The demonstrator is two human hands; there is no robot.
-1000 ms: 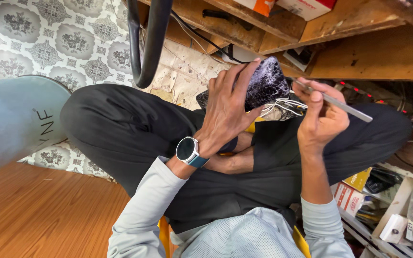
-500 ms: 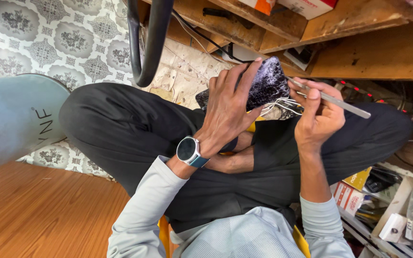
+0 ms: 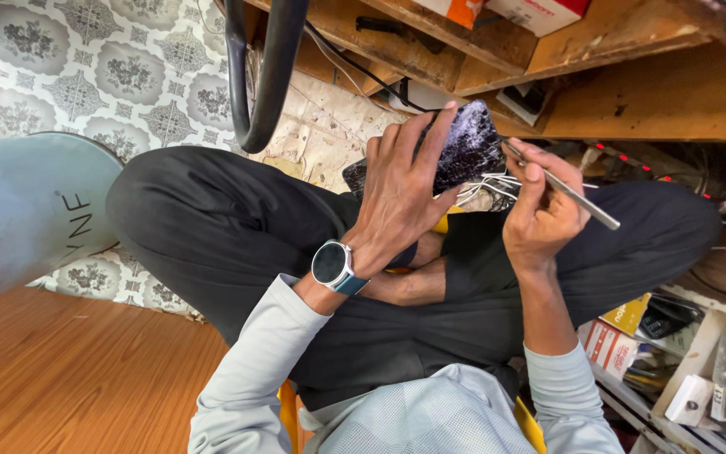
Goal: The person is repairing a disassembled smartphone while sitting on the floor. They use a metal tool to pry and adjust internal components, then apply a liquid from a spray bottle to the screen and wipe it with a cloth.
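Head view: 1 cracked phone (image 3: 464, 155) held above lap, gripped by left hand (image 3: 397, 197), fingers wrapped over its back. Right hand (image 3: 544, 206) closed on 1 metal tweezers (image 3: 560, 185), tip at phone's edge. Step judged: prying/picking at edge. Next calls for steady grip, light leverage. 1 wristwatch (image 3: 334, 265).
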